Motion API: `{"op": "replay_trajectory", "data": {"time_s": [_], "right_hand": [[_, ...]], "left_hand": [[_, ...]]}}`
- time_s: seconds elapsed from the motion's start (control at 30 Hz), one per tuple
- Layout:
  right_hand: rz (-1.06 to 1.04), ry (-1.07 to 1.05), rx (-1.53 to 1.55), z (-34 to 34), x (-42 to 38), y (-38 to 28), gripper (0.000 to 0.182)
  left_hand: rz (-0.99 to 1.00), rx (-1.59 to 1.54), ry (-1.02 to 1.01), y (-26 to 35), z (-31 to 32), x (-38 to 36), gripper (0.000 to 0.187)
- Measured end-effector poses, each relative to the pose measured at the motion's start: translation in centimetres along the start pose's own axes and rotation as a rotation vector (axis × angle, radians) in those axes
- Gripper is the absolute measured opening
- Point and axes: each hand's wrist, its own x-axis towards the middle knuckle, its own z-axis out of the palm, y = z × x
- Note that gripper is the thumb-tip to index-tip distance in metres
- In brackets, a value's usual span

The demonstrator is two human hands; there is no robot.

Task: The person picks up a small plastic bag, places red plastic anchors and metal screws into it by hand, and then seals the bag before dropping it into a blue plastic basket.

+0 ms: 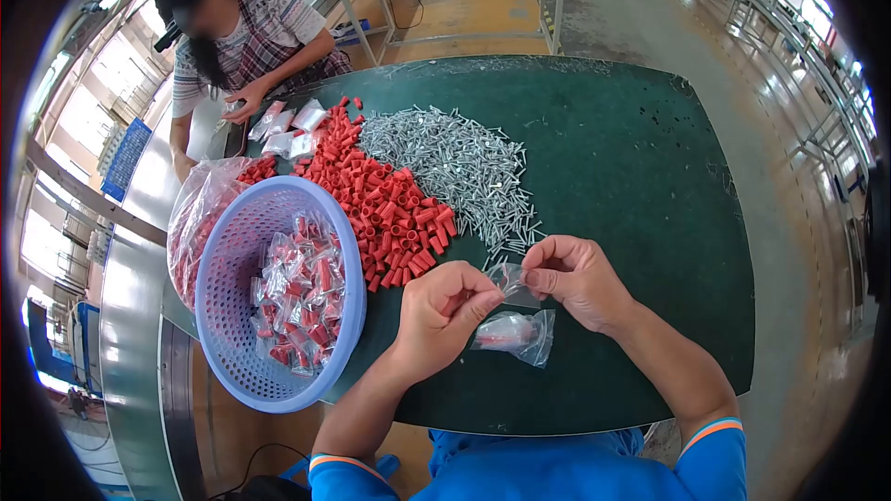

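Item: small clear plastic bag [513, 331] with red contents, held above the green felt-covered table [650, 223]. We pinch its open top between our left hand [444, 314] and right hand [575, 276]; the fingers of both are closed on the film at the mouth, and the filled body hangs just below and between them.

Stock remaining: a long heap of red plastic wire caps [380, 195] and, beside it, a heap of small grey metal screws [455, 167], both still large.

Stock finished: a lavender perforated plastic basket [232, 315] at our left, partly filled with packed bags [302, 301]. We judge the work well short of done.

Also present: a co-worker's hand [243, 100] at the far edge, handling similar bags [288, 125].
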Motion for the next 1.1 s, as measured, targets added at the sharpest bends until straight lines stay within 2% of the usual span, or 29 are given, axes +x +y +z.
{"op": "replay_trajectory", "data": {"time_s": [0.07,0.17,0.2,0.27,0.33,0.37,0.43,0.47,0.57,0.7,0.8,0.87,0.9,0.97,1.1], "right_hand": [[-0.111,0.099,-0.272,-0.3,0.1,0.0,0.008],[-0.373,0.331,-0.753,-1.1,2.1,-1.2,0.012],[-0.418,0.312,-0.878,-1.6,3.1,-1.8,0.016],[-0.459,0.301,-1.003,-2.2,4.8,-1.8,0.021],[-0.426,0.231,-1.267,-1.9,6.4,-1.6,0.034],[-0.426,0.227,-1.27,-1.4,7.0,-1.6,0.034],[-0.369,0.213,-1.349,-0.2,7.8,-1.0,0.045],[-0.445,0.246,-1.379,-0.1,8.3,0.0,0.04],[-0.367,0.165,-1.287,0.0,9.0,0.2,0.032],[-0.387,0.139,-1.229,-0.6,8.7,0.4,0.023],[-0.466,0.129,-1.29,-0.7,8.3,0.7,0.017],[-0.694,0.15,-1.349,-0.5,8.0,1.1,0.011],[-0.694,0.15,-1.34,-0.5,7.9,1.0,0.011],[-0.561,0.079,-1.323,-0.3,7.8,0.8,0.011],[-0.584,0.096,-1.291,-0.9,8.1,1.4,0.012]], "left_hand": [[-0.007,0.146,-0.03,-0.3,-0.3,-0.2,0.006],[-0.02,0.053,-0.015,-2.7,0.4,-0.5,0.005],[0.123,0.204,0.017,-3.2,0.6,-0.3,0.007],[0.175,0.258,0.017,-2.7,0.5,-0.3,0.007],[0.233,0.312,0.031,-2.2,0.1,-0.1,0.007],[0.277,0.373,0.075,-2.1,-0.3,0.0,0.007],[0.307,0.429,0.122,-2.3,-0.7,-0.4,0.007],[0.267,0.386,0.157,-2.6,-0.9,-0.4,0.007],[0.224,0.35,0.199,-2.6,-1.1,-0.2,0.007],[0.269,0.396,0.181,-3.0,-0.8,-0.2,0.008],[0.247,0.428,0.161,-2.8,-0.8,-0.2,0.008],[0.216,0.447,0.155,-2.8,-0.8,-0.1,0.007],[0.218,0.444,0.167,-3.0,-0.8,-0.1,0.007],[0.218,0.448,0.171,-3.3,-0.9,0.1,0.007],[0.236,0.46,0.174,-3.6,-0.8,0.2,0.007]]}}
